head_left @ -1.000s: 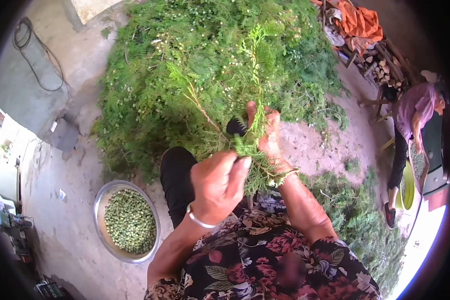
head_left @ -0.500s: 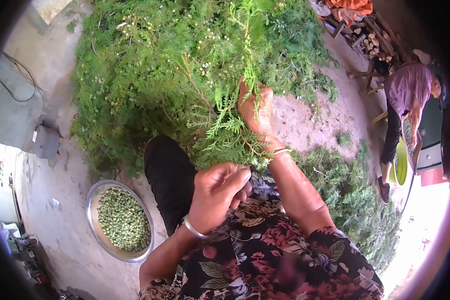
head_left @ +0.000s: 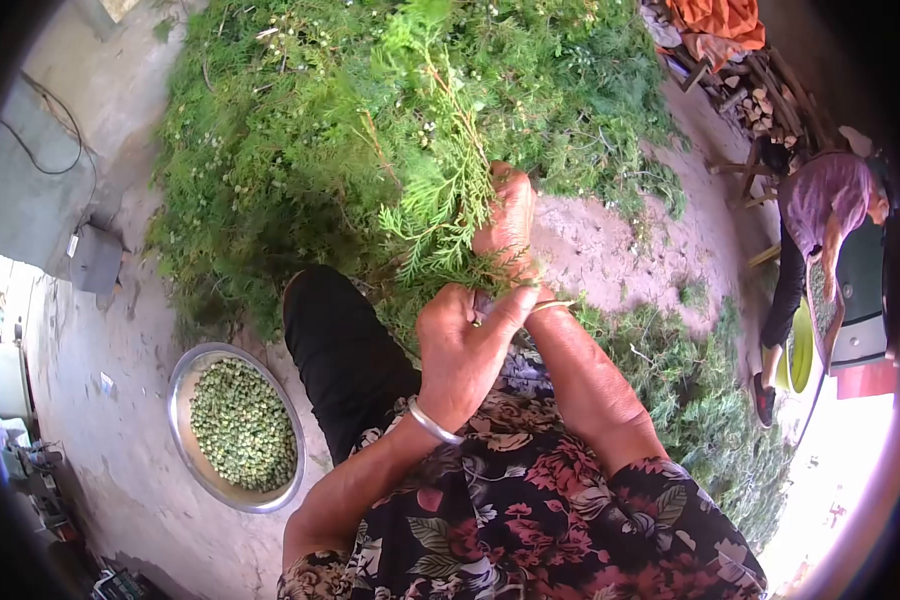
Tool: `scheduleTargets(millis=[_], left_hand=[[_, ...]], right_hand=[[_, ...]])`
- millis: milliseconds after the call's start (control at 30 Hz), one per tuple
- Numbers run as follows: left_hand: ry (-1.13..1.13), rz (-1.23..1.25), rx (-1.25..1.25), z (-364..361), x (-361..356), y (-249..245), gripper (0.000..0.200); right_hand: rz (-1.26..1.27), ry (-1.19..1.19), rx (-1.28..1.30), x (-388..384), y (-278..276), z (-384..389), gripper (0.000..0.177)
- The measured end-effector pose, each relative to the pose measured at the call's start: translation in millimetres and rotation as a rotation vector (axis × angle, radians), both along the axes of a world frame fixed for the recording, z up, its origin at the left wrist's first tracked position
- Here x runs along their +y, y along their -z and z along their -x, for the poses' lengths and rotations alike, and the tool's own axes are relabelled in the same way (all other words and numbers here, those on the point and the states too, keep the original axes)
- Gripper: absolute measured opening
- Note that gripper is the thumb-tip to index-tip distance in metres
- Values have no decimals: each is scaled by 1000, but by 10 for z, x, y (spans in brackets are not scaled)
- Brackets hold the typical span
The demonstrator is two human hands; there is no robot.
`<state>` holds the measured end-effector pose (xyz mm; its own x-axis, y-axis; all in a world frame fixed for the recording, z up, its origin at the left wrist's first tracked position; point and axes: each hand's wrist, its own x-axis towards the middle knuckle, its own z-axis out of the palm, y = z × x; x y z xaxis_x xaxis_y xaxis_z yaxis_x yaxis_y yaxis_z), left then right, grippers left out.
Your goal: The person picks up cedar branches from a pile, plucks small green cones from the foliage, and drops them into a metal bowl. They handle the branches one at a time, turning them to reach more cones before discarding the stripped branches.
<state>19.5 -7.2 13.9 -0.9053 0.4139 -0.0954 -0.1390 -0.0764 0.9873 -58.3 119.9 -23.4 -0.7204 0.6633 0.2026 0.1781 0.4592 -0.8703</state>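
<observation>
- The right hand (head_left: 507,228) is closed round the stem of a cypress sprig (head_left: 438,195) and holds it upright, its fronds fanning up and to the left over the person's lap.
- The left hand (head_left: 463,352) sits just below, thumb and fingertips (head_left: 498,306) pinched together on the sprig's lowest twigs. What lies between the tips is too small to make out.
- Both hands meet at the base of the sprig, touching or nearly so, above a black trouser leg (head_left: 338,345).
- Judged from this, the step in hand is plucking small green cones off the held sprig.
- A metal bowl (head_left: 177,395) stands on the ground to the left of the leg, well filled with green cones (head_left: 242,425).
- The next move would call for a short pull away from the stem while the right hand braces it, then a carry leftward and down to the bowl.
- A big heap of branches (head_left: 290,120) lies ahead, and looser cuttings (head_left: 715,410) to the right.
- Another person (head_left: 820,225) bends over work at the far right.
</observation>
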Motion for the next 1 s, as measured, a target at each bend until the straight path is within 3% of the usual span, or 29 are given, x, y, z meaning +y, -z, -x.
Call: scheduleTargets(millis=[133, 267, 333, 400, 467, 533, 600, 667, 733, 800, 833, 900, 933, 1000], left_hand=[[-16, -205, -240, -25, -95, -10, 17], [41, -16, -220, -39, -348, -97, 13], [36, 22, -238, -68, -462, -121, 12], [149, 62, -91, -137, -585, -116, 14], [195, 85, -84, -146, -675, -131, 11], [162, -313, -376, -107, -701, -139, 11], [125, -394, -373, -64, -665, -120, 13], [57, -348, -327, -80, -595, -232, 13], [181, -297, -226, -54, -601, -160, 12], [158, 51, 184, -105, -471, -185, 12], [117, 5, 403, -117, -394, -106, 13], [90, 69, 691, -108, -284, -83, 19], [75, 103, 813, -98, -237, -56, 20], [61, 119, 869, -88, -152, 16, 21]], right_hand=[[154, 3, 188, 118, 509, 161, 21], [53, -66, 285, 348, 851, 229, 36], [222, -111, 100, 348, 565, 190, 43], [495, -61, 323, 451, 762, 217, 39], [1457, -50, 777, 276, 162, -11, 31], [1445, -38, 676, 251, 87, -24, 27], [2, -101, -233, 287, -58, -81, 30], [297, -139, -84, 421, 393, 38, 24], [436, -16, 445, 262, 516, 100, 21], [874, -81, 535, 272, 432, 70, 27], [468, -42, 356, 273, 482, 82, 29], [71, -18, 309, 280, 569, 138, 10], [-124, 22, 291, 278, 596, 162, 8], [-225, 88, 297, 249, 587, 178, 10]])
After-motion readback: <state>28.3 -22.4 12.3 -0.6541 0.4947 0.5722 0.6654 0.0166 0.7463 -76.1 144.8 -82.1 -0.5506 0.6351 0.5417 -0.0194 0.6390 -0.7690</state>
